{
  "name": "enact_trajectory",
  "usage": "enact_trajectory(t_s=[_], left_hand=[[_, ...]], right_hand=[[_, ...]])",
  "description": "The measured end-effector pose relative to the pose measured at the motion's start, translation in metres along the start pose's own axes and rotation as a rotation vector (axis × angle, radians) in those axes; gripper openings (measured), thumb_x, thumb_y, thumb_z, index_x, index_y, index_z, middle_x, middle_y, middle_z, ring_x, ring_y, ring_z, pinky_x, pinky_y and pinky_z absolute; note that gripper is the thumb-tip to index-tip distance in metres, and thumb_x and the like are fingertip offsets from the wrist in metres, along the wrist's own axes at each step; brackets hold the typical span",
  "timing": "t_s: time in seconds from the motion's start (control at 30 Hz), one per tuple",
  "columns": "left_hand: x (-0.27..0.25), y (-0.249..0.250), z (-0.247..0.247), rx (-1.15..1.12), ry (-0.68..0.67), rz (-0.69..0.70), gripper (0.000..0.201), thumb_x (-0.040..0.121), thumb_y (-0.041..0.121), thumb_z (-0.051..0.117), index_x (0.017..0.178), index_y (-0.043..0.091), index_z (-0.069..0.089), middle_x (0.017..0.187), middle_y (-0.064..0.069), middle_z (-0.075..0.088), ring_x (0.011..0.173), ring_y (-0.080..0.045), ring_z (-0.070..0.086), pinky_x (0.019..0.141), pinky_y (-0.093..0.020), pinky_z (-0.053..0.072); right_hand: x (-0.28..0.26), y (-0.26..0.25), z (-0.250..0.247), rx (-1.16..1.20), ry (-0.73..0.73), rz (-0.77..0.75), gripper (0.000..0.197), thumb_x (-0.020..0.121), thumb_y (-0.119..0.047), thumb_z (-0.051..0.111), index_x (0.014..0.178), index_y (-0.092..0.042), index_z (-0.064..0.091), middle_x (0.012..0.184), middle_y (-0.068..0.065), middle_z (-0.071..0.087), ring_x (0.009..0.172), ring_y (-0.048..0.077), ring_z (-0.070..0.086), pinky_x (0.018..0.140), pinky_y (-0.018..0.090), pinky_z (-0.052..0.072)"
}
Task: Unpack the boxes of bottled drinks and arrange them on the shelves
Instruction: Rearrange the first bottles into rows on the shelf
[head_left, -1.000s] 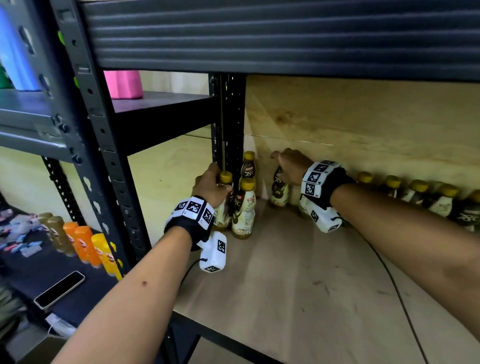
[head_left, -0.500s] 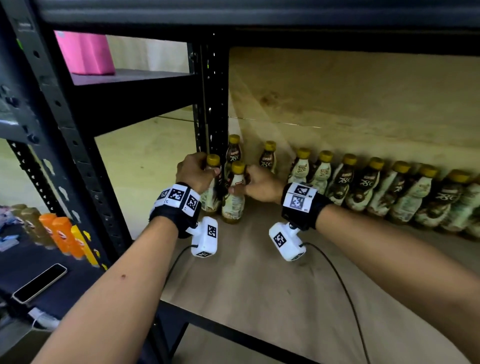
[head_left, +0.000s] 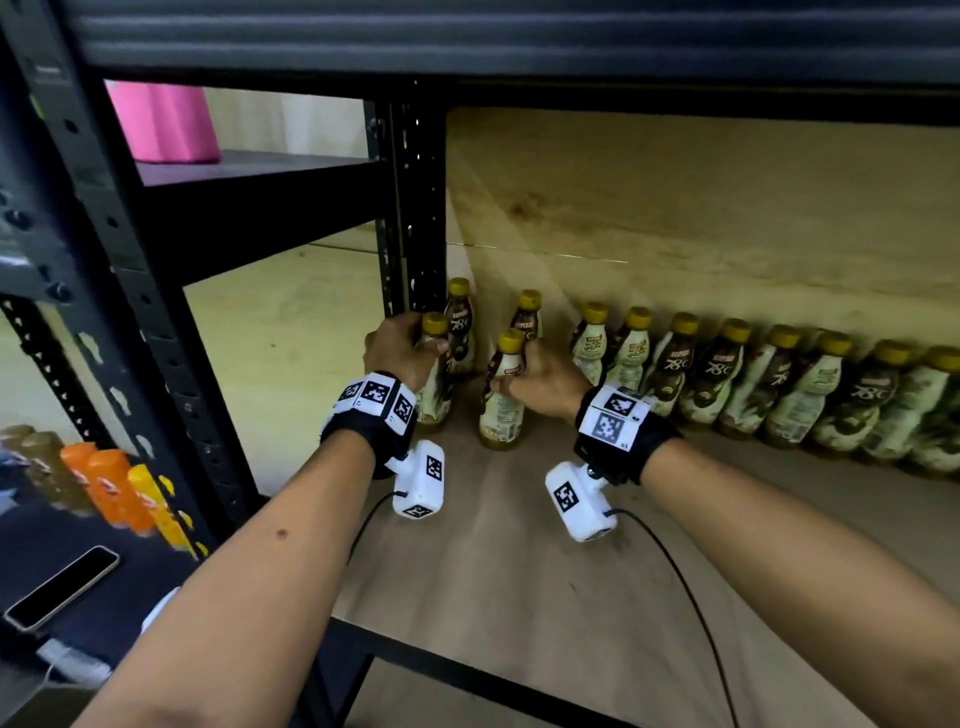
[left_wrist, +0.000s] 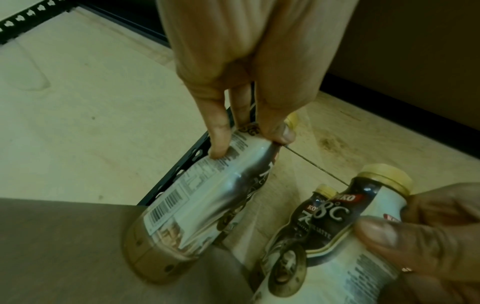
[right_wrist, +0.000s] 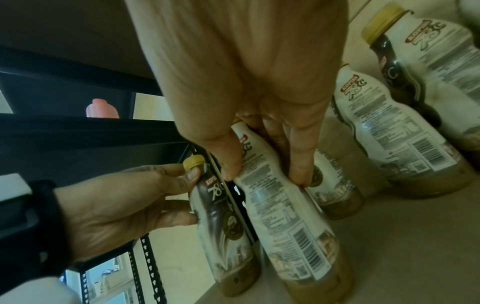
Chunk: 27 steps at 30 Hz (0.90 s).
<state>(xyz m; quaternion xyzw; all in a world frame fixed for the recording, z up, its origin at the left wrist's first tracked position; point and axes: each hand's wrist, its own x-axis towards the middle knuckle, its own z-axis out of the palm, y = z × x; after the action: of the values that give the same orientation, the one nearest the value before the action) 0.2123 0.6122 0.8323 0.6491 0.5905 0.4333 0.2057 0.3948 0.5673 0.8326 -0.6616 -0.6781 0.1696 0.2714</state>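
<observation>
Two coffee-drink bottles with gold caps stand at the left end of the wooden shelf board (head_left: 519, 561). My left hand (head_left: 415, 345) grips the left bottle (head_left: 434, 400) at its neck, beside the black upright post. In the left wrist view the left hand (left_wrist: 250, 142) pinches that bottle (left_wrist: 202, 201) between thumb and fingers. My right hand (head_left: 514, 376) holds the other bottle (head_left: 501, 415) just to the right. In the right wrist view the right hand (right_wrist: 265, 173) has thumb and fingers around that bottle (right_wrist: 285, 226). Both bottles are upright on the board.
A row of several identical bottles (head_left: 779, 384) lines the back wall, and two more (head_left: 460, 327) stand behind my hands. The black post (head_left: 421, 208) and the shelf overhead bound the space. Orange bottles (head_left: 104, 488) and a phone (head_left: 62, 587) lie lower left. Wrist cables trail over the board.
My right hand left a back-row bottle and took hold of the front bottle beside my left hand, then drew it slightly right. The left hand stayed on its bottle.
</observation>
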Motion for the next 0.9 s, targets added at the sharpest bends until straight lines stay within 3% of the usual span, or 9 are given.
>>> enact_trajectory(t_s=[0.17,0.37,0.63,0.77,0.83,0.9], left_hand=[[-0.001,0.004,0.002,-0.018,0.005,0.002,0.029,0.078,0.030,0.070,0.107,0.028,0.068,0.106,-0.007,0.071,0.110,-0.036,0.059,0.092,-0.042,0.050],[-0.004,0.008,0.002,0.031,0.010,-0.015,0.031,0.081,0.032,0.070,0.111,0.025,0.066,0.111,-0.011,0.069,0.107,-0.037,0.060,0.088,-0.036,0.050],[-0.009,0.012,-0.006,0.106,-0.015,-0.013,0.028,0.083,0.034,0.069,0.106,0.018,0.068,0.109,-0.014,0.068,0.102,-0.037,0.060,0.075,-0.029,0.041],[-0.009,0.017,-0.006,0.157,-0.085,0.034,0.029,0.084,0.029,0.068,0.109,0.015,0.068,0.112,-0.014,0.067,0.105,-0.037,0.059,0.078,-0.031,0.042],[-0.009,0.020,-0.006,0.165,-0.128,0.045,0.031,0.083,0.028,0.068,0.111,0.014,0.066,0.114,-0.014,0.066,0.106,-0.037,0.059,0.080,-0.031,0.043],[-0.009,0.025,-0.005,0.142,-0.148,0.041,0.037,0.081,0.029,0.069,0.116,0.018,0.063,0.117,-0.011,0.066,0.109,-0.035,0.059,0.083,-0.029,0.044]], right_hand=[[-0.004,0.000,0.001,0.013,0.013,-0.017,0.029,0.086,-0.032,0.069,0.102,-0.010,0.062,0.101,0.009,0.068,0.095,0.026,0.063,0.087,0.043,0.053],[-0.007,-0.003,-0.003,-0.029,-0.011,0.006,0.036,0.084,-0.038,0.069,0.107,-0.012,0.059,0.106,0.007,0.066,0.100,0.025,0.061,0.091,0.041,0.051],[-0.011,-0.009,-0.012,-0.036,-0.035,0.030,0.036,0.092,-0.025,0.064,0.120,-0.005,0.054,0.118,0.010,0.060,0.112,0.025,0.056,0.086,0.026,0.040],[-0.014,-0.004,-0.015,0.011,-0.074,-0.043,0.036,0.089,-0.029,0.069,0.117,-0.010,0.058,0.113,0.004,0.064,0.109,0.021,0.059,0.091,0.029,0.045],[-0.018,-0.001,-0.029,0.133,-0.102,-0.088,0.036,0.085,-0.033,0.072,0.112,-0.013,0.061,0.104,-0.002,0.067,0.099,0.014,0.062,0.091,0.030,0.048],[-0.015,0.007,-0.055,0.206,0.108,-0.092,0.046,0.081,-0.044,0.074,0.111,-0.011,0.062,0.103,0.002,0.069,0.096,0.017,0.065,0.089,0.033,0.051]])
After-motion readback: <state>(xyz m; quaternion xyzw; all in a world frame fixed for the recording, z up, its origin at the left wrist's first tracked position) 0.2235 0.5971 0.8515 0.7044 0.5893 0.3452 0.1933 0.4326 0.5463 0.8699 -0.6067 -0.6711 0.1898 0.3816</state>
